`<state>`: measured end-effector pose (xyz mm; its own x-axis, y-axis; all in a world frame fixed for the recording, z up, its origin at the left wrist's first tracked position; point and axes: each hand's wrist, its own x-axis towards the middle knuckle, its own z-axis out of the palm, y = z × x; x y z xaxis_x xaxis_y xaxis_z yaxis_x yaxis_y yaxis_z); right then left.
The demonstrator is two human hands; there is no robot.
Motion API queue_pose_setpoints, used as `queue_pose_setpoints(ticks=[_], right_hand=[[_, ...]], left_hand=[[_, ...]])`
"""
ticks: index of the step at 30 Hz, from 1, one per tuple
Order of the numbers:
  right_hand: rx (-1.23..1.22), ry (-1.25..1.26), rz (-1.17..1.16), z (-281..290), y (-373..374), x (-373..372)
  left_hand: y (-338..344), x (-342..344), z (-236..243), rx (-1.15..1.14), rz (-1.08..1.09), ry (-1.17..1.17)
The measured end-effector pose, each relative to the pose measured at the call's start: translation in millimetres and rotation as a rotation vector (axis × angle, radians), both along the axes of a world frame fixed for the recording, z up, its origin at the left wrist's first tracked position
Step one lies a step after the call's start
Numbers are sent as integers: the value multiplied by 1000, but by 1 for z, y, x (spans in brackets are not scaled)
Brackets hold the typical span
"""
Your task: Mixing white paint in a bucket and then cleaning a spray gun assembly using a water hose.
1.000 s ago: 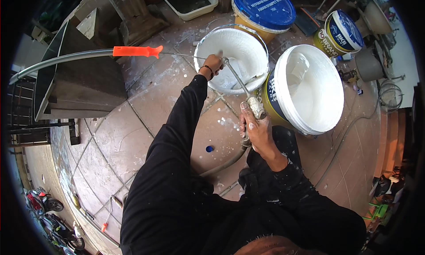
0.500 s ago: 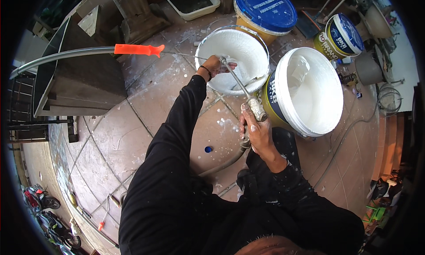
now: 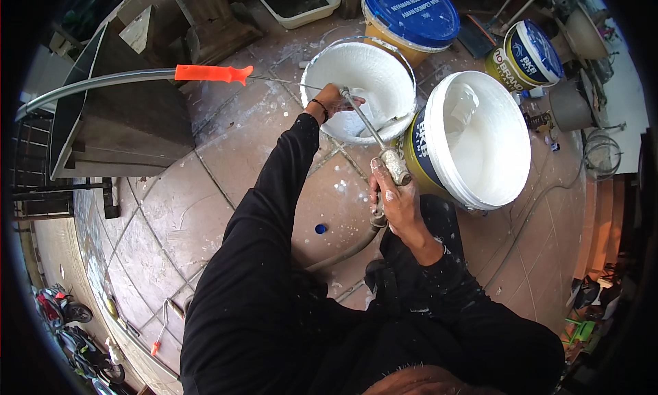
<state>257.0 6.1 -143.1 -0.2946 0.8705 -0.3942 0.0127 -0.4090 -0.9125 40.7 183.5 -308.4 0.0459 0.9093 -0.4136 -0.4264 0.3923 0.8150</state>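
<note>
My right hand [image 3: 399,204] is closed round the handle of a paint-caked metal wand [image 3: 371,129], which looks like a spray lance. A thick grey hose [image 3: 349,249] leads from its lower end. At the wand's far tip, my left hand [image 3: 329,101] is closed over the rim of a white paint-coated bucket [image 3: 388,73]; some of its fingers are hidden. A thin metal rod runs leftward from that hand to an orange handle [image 3: 211,74], joined to a long grey pole [image 3: 103,84]. Right of the wand stands a large open bucket [image 3: 480,148] with white paint inside.
Behind the buckets stand a blue-lidded pail [image 3: 411,14] and a smaller lidded tub [image 3: 528,59]. A shallow tray [image 3: 296,4] lies at the back. Left is a dark angular stand [image 3: 130,121]. A blue cap [image 3: 321,229] and a cable [image 3: 524,220] lie on the paint-spotted tiles.
</note>
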Motion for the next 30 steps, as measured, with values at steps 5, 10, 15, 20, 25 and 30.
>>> queue_pose_setpoints(ticks=[5, 10, 15, 20, 25, 30], right_hand=[[19, -30, 14, -2, 0, 2], [18, -34, 28, -4, 1, 4], [10, -28, 16, -5, 0, 5], [0, -27, -6, -4, 1, 5], [1, 7, -9, -4, 1, 4], [14, -60, 15, -4, 2, 2]], left_hand=[[6, -11, -9, -200, 4, 322], [5, -7, -5, -81, -17, 88], [-4, 0, 9, 68, -44, -48], [0, 0, 15, -152, 126, 201], [2, -1, 10, 9, 185, 28], [-1, 4, 10, -51, 134, -225]])
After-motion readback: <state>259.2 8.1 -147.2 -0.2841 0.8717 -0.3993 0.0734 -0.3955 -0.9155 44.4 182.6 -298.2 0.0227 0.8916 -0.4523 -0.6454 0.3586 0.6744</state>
